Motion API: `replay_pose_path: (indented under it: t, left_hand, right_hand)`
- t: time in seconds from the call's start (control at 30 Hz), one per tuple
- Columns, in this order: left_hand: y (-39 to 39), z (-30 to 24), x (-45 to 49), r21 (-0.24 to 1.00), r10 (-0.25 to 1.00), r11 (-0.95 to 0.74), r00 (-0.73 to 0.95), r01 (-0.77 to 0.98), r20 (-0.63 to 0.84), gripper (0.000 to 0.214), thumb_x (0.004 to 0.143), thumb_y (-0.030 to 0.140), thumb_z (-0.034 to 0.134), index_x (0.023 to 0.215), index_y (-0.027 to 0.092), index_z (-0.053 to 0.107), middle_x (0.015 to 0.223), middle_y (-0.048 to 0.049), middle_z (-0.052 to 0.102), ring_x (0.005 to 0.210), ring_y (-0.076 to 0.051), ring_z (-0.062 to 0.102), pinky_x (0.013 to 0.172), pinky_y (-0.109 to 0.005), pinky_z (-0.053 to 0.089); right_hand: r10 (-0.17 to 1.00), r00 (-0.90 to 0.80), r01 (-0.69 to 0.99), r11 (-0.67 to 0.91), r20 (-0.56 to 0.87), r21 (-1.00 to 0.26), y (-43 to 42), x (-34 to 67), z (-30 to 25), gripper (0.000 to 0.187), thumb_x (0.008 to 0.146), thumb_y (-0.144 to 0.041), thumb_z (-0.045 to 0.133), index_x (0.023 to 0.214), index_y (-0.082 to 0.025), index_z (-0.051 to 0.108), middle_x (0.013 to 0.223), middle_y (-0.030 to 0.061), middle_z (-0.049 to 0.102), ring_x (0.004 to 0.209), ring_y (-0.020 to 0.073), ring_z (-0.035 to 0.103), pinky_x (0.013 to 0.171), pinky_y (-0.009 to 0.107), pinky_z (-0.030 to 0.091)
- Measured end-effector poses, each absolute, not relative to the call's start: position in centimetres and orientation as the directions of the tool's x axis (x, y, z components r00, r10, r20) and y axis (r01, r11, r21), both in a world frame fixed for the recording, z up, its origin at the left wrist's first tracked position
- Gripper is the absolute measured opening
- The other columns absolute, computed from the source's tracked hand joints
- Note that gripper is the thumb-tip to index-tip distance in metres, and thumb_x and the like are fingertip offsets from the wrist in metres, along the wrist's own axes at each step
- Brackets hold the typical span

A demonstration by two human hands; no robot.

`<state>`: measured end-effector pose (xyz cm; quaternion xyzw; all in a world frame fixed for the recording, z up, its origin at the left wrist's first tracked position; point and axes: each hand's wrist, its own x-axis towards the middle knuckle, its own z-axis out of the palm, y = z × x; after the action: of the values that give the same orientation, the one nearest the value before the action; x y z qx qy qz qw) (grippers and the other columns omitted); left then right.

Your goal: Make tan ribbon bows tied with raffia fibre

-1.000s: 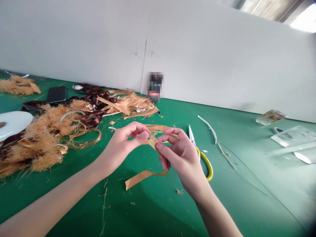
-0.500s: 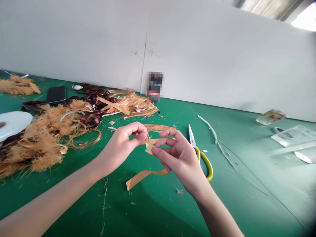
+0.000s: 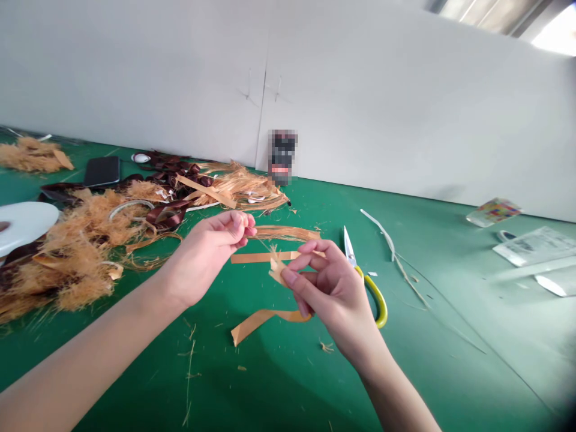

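A tan ribbon [image 3: 278,270] with a frayed end is pinched between the thumb and fingers of my right hand [image 3: 321,279]. Its tail [image 3: 257,324] seems to come out below that hand and rests on the green table. To the left, my left hand [image 3: 220,246] is closed in a pinch on a fine thread [image 3: 263,241] that runs from the frayed end. Beyond the hands lie another flat tan ribbon strip [image 3: 258,258] and a bundle of loose tan threads [image 3: 288,232]. Yellow-handled scissors [image 3: 377,297] lie just right of my right hand, partly hidden by it.
Frayed fibre heaps [image 3: 85,240], dark brown ribbons [image 3: 166,216], a white spool [image 3: 31,223] and a black flat object [image 3: 102,171] cover the left side. A blurred-out item [image 3: 282,159] stands by the white wall. Clear plastic packets [image 3: 535,246] lie at the right.
My left hand has moved left and away from the ribbon end, drawing a thread out. The ribbon end looks more frayed. My right hand stays nearly in place.
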<state>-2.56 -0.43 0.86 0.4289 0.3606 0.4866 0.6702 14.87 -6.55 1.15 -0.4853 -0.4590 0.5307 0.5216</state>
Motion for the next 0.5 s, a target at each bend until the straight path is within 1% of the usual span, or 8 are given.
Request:
replay_pose_path:
  t: [0.07,0.1,0.17,0.27,0.33,0.37,0.43,0.5]
  left_hand:
    - [-0.44,0.93,-2.82,0.933,0.971,0.136,0.233,-0.332,-0.058,0.017,0.081,0.024,0.068,0.066,0.019,0.061,0.090,0.0004,0.057,0.084,-0.012,0.052,0.076,-0.023,0.040]
    - [-0.50,0.95,-2.87,0.936,0.972,0.133,0.226,-0.325,-0.060,0.017,0.081,0.024,0.067,0.067,0.019,0.062,0.090,0.0005,0.058,0.083,-0.012,0.052,0.076,-0.022,0.040]
    - [-0.66,0.86,-2.81,0.929,0.975,0.146,0.211,-0.339,-0.076,0.016,0.083,0.024,0.067,0.068,0.019,0.063,0.089,0.0006,0.060,0.081,-0.012,0.053,0.076,-0.023,0.042]
    - [-0.85,0.47,-2.48,0.883,0.974,0.169,0.211,-0.438,-0.081,0.014,0.085,0.023,0.064,0.071,0.020,0.064,0.095,0.0002,0.064,0.088,-0.013,0.058,0.082,-0.025,0.045]
    - [-0.94,0.21,-2.27,0.827,0.960,0.215,0.268,-0.520,-0.081,0.015,0.087,0.020,0.062,0.072,0.019,0.062,0.100,-0.0004,0.065,0.095,-0.015,0.061,0.087,-0.027,0.047]
    - [-0.99,0.14,-2.20,0.803,0.949,0.247,0.303,-0.543,-0.088,0.015,0.087,0.019,0.062,0.072,0.019,0.061,0.099,-0.0005,0.066,0.093,-0.014,0.062,0.086,-0.027,0.048]
    - [-1.07,0.13,-2.16,0.786,0.927,0.303,0.358,-0.538,-0.112,0.015,0.087,0.018,0.061,0.072,0.018,0.059,0.088,0.0008,0.065,0.075,-0.010,0.062,0.075,-0.023,0.049]
    - [-1.12,0.28,-2.25,0.819,0.921,0.308,0.368,-0.484,-0.128,0.014,0.088,0.022,0.062,0.074,0.018,0.059,0.082,0.0024,0.061,0.057,-0.005,0.052,0.060,-0.020,0.045]
  right_hand:
    - [0.995,0.094,-0.139,-0.010,-0.023,-0.990,-6.49,15.08,0.74,0.032,0.073,-0.025,0.077,0.090,-0.023,0.050,0.072,-0.0054,0.067,0.055,0.0091,0.062,0.051,0.022,0.048]
    - [0.992,0.122,-0.149,-0.005,-0.023,-0.989,-6.46,15.16,0.58,0.033,0.071,-0.026,0.079,0.089,-0.023,0.051,0.071,-0.0045,0.069,0.062,0.0118,0.066,0.058,0.024,0.052]
    - [0.988,0.151,-0.150,-0.015,-0.038,-0.989,-6.42,15.27,0.37,0.034,0.068,-0.027,0.081,0.087,-0.023,0.053,0.070,-0.0031,0.072,0.070,0.0146,0.069,0.066,0.027,0.054]
    - [0.987,0.150,-0.139,-0.043,-0.063,-0.989,-6.42,15.22,0.27,0.034,0.067,-0.029,0.082,0.086,-0.023,0.055,0.071,-0.0018,0.073,0.069,0.0161,0.069,0.066,0.029,0.054]
    - [0.988,0.132,-0.154,-0.060,-0.080,-0.986,-6.41,15.12,0.28,0.034,0.066,-0.029,0.082,0.087,-0.022,0.056,0.072,-0.0015,0.073,0.069,0.0159,0.069,0.065,0.028,0.054]
    - [0.988,0.123,-0.167,-0.066,-0.087,-0.984,-6.41,15.08,0.31,0.034,0.066,-0.029,0.083,0.087,-0.022,0.056,0.071,-0.0018,0.073,0.069,0.0153,0.069,0.065,0.027,0.054]
    - [0.988,0.122,-0.191,-0.073,-0.098,-0.979,-6.43,15.05,0.41,0.034,0.066,-0.028,0.083,0.085,-0.022,0.056,0.069,-0.0030,0.072,0.066,0.0129,0.067,0.062,0.025,0.052]
    - [0.985,0.131,-0.199,-0.089,-0.117,-0.976,-6.45,15.09,0.57,0.033,0.066,-0.028,0.083,0.084,-0.022,0.056,0.067,-0.0039,0.071,0.064,0.0107,0.065,0.061,0.022,0.051]
